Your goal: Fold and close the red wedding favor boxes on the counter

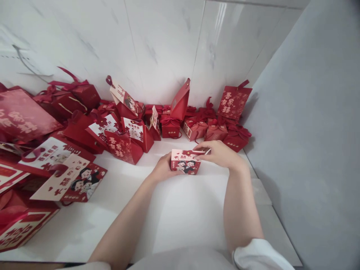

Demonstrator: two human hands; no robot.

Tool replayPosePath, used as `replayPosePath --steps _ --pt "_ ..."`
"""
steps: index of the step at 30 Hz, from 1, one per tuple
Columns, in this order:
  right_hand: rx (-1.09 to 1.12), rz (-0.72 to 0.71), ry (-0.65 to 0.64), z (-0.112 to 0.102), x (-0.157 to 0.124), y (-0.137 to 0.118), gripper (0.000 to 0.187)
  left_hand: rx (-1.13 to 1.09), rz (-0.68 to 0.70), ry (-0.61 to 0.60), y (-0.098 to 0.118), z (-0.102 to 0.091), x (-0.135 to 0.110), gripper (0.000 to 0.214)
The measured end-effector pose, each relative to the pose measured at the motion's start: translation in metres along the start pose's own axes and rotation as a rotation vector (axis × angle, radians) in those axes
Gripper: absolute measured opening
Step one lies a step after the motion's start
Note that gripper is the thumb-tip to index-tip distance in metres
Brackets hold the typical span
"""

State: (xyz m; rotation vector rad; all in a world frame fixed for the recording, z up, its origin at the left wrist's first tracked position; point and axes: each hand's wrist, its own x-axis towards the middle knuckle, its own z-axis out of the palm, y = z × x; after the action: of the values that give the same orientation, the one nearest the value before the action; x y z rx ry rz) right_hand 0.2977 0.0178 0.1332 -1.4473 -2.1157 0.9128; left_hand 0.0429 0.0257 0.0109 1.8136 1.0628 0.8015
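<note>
A small red and cream gift box (184, 167) with a cartoon couple on its front sits on the white tabletop in front of me. My left hand (164, 168) grips its left side, thumb along the lower front edge. At the upper right of the box, my right hand (219, 153) has its fingers closed around a thin, white-edged piece at the top. Whether that piece is a flap or a strap is hard to make out. A dark red ribbon shows along the top of the box. My right fingertips partly cover its upper right corner.
Several red gift boxes line the wall behind, among them a ribbon-tied box (170, 129) and a tall printed box (234, 102). A larger pile, including a cream-and-red box (89, 182), crowds the left. A grey panel (312, 123) rises on the right.
</note>
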Motion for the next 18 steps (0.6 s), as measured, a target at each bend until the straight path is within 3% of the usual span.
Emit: replayPosePath --steps 2,5,8,10,12,14,16,18 --pt "-0.055 0.009 0.018 0.000 0.000 -0.003 0.018 0.038 0.005 0.003 0.002 0.001 -0.001 0.087" --pt "-0.073 0.000 0.081 -0.005 -0.006 -0.008 0.027 -0.142 -0.030 0.024 0.006 0.004 -0.003 0.100" --pt "0.048 0.007 0.193 -0.013 -0.018 -0.015 0.033 -0.375 -0.037 0.100 0.018 0.002 -0.006 0.103" --pt "0.207 -0.005 0.246 -0.016 -0.027 -0.019 0.032 -0.488 -0.013 0.162 0.037 -0.008 -0.010 0.096" --pt "0.359 -0.048 0.257 -0.018 -0.036 -0.024 0.029 -0.509 0.067 0.244 0.070 -0.026 -0.017 0.091" --pt "0.443 -0.097 0.233 -0.019 -0.042 -0.029 0.026 -0.371 0.145 0.276 0.118 -0.050 -0.028 0.089" --pt "0.457 -0.152 0.139 -0.018 -0.046 -0.033 0.027 -0.019 0.192 0.259 0.177 -0.078 -0.042 0.087" --pt "0.409 -0.202 -0.043 -0.016 -0.047 -0.038 0.031 0.428 0.229 0.223 0.236 -0.108 -0.058 0.077"
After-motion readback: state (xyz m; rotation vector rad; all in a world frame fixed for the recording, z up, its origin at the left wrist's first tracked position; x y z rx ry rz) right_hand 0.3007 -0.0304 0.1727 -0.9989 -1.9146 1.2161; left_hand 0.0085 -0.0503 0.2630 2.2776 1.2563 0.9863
